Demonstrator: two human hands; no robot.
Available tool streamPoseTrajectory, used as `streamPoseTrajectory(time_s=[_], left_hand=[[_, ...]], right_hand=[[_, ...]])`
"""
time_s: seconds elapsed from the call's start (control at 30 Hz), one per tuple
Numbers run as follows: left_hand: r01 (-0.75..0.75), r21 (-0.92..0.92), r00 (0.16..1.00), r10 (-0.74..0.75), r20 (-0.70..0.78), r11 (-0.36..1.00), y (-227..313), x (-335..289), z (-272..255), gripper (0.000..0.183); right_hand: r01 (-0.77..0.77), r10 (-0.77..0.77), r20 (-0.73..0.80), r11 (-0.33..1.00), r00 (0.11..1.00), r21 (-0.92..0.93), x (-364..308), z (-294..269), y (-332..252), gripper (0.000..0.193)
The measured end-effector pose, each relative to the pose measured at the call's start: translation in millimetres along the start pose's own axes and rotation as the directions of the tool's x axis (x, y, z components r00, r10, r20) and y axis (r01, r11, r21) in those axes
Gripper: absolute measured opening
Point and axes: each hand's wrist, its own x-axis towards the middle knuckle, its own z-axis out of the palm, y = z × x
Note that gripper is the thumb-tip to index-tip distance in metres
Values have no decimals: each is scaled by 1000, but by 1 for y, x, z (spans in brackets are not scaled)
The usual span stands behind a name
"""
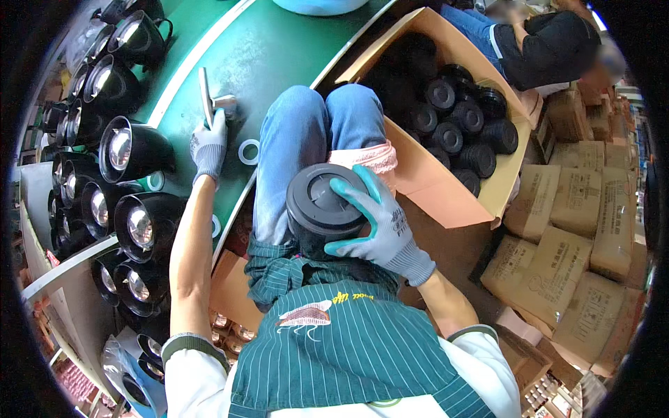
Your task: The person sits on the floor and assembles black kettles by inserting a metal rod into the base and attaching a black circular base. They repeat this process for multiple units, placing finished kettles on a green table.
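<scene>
On my lap stands a black round container [317,233] with a ridged black lid [324,195] on top. My right hand [383,226], in a grey and teal glove, spreads its thumb and fingers around the lid's right side and grips it. My left hand [209,150], also gloved, reaches out over the green work table. Its fingers close on a silver metal tool with a long flat bar [204,90] and a short rounded piece [224,104] beside it; its exact kind is unclear. A white ring [249,151] lies on the table, right of that hand.
Black pots with shiny insides [143,150] crowd the left side. An open cardboard box [435,195] of black lids [467,117] stands at my right. Closed cartons [550,272] are stacked beyond it. Another person [543,49] sits at the far right. A pale blue basin [320,5] is at the top.
</scene>
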Motion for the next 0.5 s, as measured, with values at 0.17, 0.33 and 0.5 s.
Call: streamPoseTrajectory(time_s=[0.17, 0.33, 0.5], left_hand=[[-137, 332, 989, 113, 90, 933, 21, -3, -15, 69], [-318, 339, 948, 298, 110, 885, 9, -9, -31, 62], [-776, -215, 627, 764, -155, 593, 68, -78, -106, 79]], right_hand=[[72, -57, -86, 982, 995, 176, 2, -20, -17, 89], [234, -88, -375, 900, 923, 367, 47, -65, -31, 93], [29, 376, -78, 135, 923, 990, 114, -51, -2, 67]])
